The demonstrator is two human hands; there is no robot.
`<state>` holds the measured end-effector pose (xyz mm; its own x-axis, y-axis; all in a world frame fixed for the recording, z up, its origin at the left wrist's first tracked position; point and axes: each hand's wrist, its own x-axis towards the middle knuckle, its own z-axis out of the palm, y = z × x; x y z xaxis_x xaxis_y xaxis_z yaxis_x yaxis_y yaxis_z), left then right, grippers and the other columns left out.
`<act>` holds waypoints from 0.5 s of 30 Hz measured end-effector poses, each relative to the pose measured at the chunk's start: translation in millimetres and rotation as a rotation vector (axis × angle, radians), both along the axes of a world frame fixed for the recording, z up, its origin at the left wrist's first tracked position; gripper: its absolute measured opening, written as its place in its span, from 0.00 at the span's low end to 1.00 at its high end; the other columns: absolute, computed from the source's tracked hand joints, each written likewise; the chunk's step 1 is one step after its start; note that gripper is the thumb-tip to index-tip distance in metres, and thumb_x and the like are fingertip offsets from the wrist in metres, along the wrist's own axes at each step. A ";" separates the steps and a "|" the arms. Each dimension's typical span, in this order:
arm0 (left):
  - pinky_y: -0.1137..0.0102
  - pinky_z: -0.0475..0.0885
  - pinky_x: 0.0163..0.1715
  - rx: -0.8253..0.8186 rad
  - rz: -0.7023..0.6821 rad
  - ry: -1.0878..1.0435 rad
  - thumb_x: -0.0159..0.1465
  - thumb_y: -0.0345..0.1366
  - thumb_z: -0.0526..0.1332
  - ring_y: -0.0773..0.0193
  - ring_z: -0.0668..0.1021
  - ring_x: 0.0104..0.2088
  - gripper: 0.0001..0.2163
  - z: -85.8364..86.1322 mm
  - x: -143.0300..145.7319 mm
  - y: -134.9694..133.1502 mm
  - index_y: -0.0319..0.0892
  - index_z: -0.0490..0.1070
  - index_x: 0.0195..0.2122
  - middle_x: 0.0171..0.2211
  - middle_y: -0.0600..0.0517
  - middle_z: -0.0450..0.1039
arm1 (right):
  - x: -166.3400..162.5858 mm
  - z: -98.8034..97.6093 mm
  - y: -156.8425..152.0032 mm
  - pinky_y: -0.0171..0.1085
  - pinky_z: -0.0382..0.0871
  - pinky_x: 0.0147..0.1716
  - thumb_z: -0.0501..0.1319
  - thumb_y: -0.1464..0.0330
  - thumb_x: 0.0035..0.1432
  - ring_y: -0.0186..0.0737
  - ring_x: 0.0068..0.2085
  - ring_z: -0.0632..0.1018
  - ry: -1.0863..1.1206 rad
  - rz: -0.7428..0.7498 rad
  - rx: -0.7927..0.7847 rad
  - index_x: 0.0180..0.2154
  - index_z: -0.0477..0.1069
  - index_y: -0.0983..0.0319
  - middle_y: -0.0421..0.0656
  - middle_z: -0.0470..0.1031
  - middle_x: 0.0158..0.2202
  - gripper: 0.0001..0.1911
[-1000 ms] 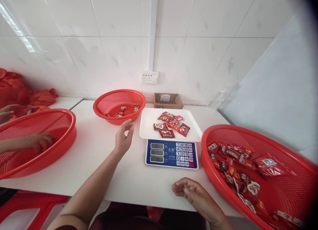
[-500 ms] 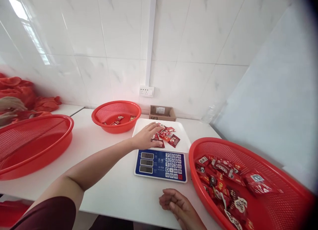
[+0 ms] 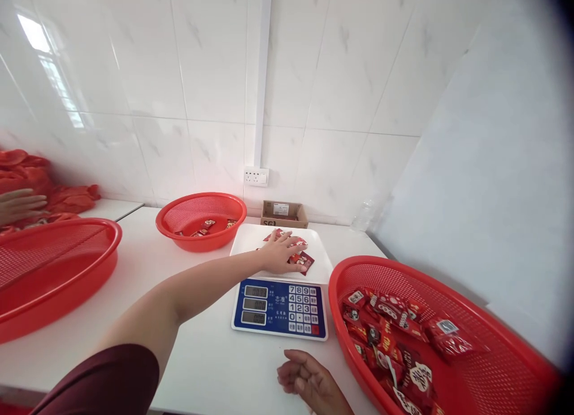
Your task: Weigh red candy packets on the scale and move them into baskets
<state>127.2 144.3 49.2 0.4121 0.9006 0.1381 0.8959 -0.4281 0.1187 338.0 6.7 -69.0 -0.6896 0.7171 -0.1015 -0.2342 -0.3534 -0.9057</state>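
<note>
My left hand (image 3: 283, 255) reaches across to the white pan (image 3: 244, 243) of a digital scale. Its fingers are spread over several small red candy packets (image 3: 305, 262), partly covering them. The blue keypad panel (image 3: 280, 307) of the scale faces me, its displays too small to read surely. Near the table's front edge, my right hand (image 3: 311, 380) hovers with loosely curled fingers apart and nothing in it. Beside it on the right stands a large red basket (image 3: 337, 301) holding several red snack packets (image 3: 390, 337).
A round red basket (image 3: 201, 243) with a few packets stands behind left of the scale. Another red basket (image 3: 101, 265) is at the left, near a co-worker's hand (image 3: 20, 206) and red mesh cloth (image 3: 27, 173). A small cardboard box (image 3: 284, 222) sits by the wall.
My left hand has shifted right across the pan and now lies over the packets there. The right hand has stayed nearly in place. The view has tilted slightly up and right.
</note>
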 end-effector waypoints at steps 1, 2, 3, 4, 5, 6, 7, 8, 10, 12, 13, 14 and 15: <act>0.45 0.37 0.57 0.000 0.015 0.006 0.57 0.63 0.44 0.46 0.47 0.63 0.34 0.3 2.2 3.7 0.53 0.52 0.61 0.64 0.47 0.49 | -0.4 0.2 -0.7 0.44 0.66 0.41 0.68 0.56 0.43 0.43 0.38 0.76 0.001 -0.014 -0.001 0.41 0.74 0.56 0.46 0.78 0.35 0.21; 0.44 0.37 0.56 -0.002 0.034 0.012 0.57 0.64 0.44 0.45 0.47 0.63 0.35 0.5 4.5 7.7 0.53 0.53 0.61 0.64 0.47 0.48 | -0.8 0.4 -1.3 0.44 0.66 0.41 0.68 0.56 0.43 0.43 0.38 0.76 0.003 -0.026 -0.001 0.40 0.74 0.56 0.45 0.78 0.35 0.21; 0.43 0.38 0.56 -0.007 0.056 0.018 0.56 0.65 0.44 0.43 0.47 0.63 0.36 0.5 6.8 11.8 0.52 0.53 0.61 0.64 0.46 0.48 | -1.0 0.7 -1.7 0.44 0.66 0.40 0.68 0.55 0.43 0.43 0.38 0.76 0.004 -0.034 -0.001 0.40 0.74 0.55 0.45 0.78 0.35 0.21; 0.43 0.39 0.55 -0.013 0.078 0.024 0.55 0.65 0.44 0.42 0.48 0.63 0.37 0.3 9.2 16.0 0.51 0.53 0.61 0.64 0.45 0.48 | -1.0 1.1 -1.8 0.44 0.66 0.40 0.68 0.55 0.42 0.43 0.38 0.76 0.001 -0.033 0.000 0.40 0.74 0.55 0.45 0.78 0.34 0.22; 0.43 0.40 0.55 -0.021 0.097 0.031 0.54 0.66 0.44 0.42 0.49 0.62 0.38 -0.1 11.4 20.0 0.50 0.53 0.61 0.64 0.44 0.49 | -0.9 1.7 -1.6 0.44 0.66 0.40 0.68 0.55 0.42 0.44 0.38 0.76 -0.005 -0.028 0.003 0.40 0.74 0.55 0.45 0.77 0.35 0.22; 0.43 0.41 0.55 -0.031 0.112 0.038 0.53 0.67 0.44 0.41 0.51 0.62 0.38 -0.5 13.5 23.6 0.50 0.54 0.60 0.63 0.43 0.51 | -0.7 2.5 -1.1 0.45 0.66 0.41 0.68 0.54 0.42 0.44 0.38 0.76 -0.014 -0.021 0.010 0.40 0.74 0.55 0.45 0.77 0.35 0.22; 0.43 0.43 0.55 -0.042 0.123 0.046 0.52 0.67 0.45 0.41 0.53 0.61 0.39 -1.0 15.3 26.7 0.49 0.55 0.60 0.62 0.42 0.53 | -0.4 3.3 -0.5 0.46 0.66 0.41 0.68 0.54 0.42 0.45 0.38 0.76 -0.025 -0.012 0.019 0.41 0.74 0.55 0.46 0.77 0.35 0.23; 0.43 0.44 0.54 -0.053 0.131 0.054 0.52 0.68 0.45 0.41 0.56 0.60 0.39 -1.4 16.9 29.0 0.49 0.57 0.59 0.60 0.42 0.57 | 0.0 4.2 0.2 0.47 0.66 0.42 0.68 0.53 0.42 0.46 0.39 0.76 -0.038 -0.003 0.030 0.41 0.74 0.55 0.46 0.77 0.35 0.23; 0.44 0.47 0.53 -0.069 0.142 0.068 0.52 0.67 0.46 0.42 0.62 0.56 0.38 -1.7 19.3 31.0 0.48 0.61 0.56 0.56 0.41 0.62 | 0.5 5.5 1.4 0.49 0.65 0.43 0.67 0.53 0.42 0.48 0.39 0.76 -0.059 0.014 0.046 0.41 0.73 0.55 0.46 0.76 0.36 0.24; 0.47 0.51 0.52 -0.067 0.145 0.072 0.54 0.65 0.45 0.44 0.65 0.54 0.35 -1.1 20.0 29.7 0.48 0.62 0.55 0.53 0.42 0.65 | 0.7 5.8 2.0 0.50 0.65 0.44 0.67 0.52 0.41 0.48 0.39 0.76 -0.068 0.023 0.048 0.41 0.73 0.55 0.46 0.76 0.36 0.24; 0.48 0.53 0.52 -0.062 0.142 0.070 0.55 0.64 0.45 0.45 0.66 0.53 0.34 -0.2 19.8 28.1 0.48 0.62 0.55 0.53 0.42 0.66 | 0.8 5.5 2.1 0.50 0.65 0.44 0.67 0.52 0.41 0.48 0.40 0.76 -0.071 0.023 0.045 0.41 0.73 0.55 0.46 0.76 0.36 0.24; 0.50 0.55 0.51 -0.055 0.136 0.067 0.55 0.63 0.46 0.45 0.67 0.52 0.33 1.0 19.0 26.2 0.48 0.62 0.55 0.52 0.43 0.66 | 0.8 5.0 2.0 0.50 0.65 0.44 0.67 0.52 0.41 0.48 0.39 0.76 -0.074 0.021 0.043 0.41 0.73 0.55 0.46 0.76 0.36 0.25; 0.52 0.56 0.51 -0.050 0.132 0.062 0.55 0.63 0.47 0.46 0.67 0.52 0.33 2.6 17.8 24.3 0.48 0.61 0.55 0.51 0.43 0.67 | 0.8 4.4 1.8 0.50 0.65 0.44 0.67 0.52 0.41 0.48 0.39 0.76 -0.075 0.016 0.040 0.41 0.73 0.54 0.46 0.76 0.36 0.25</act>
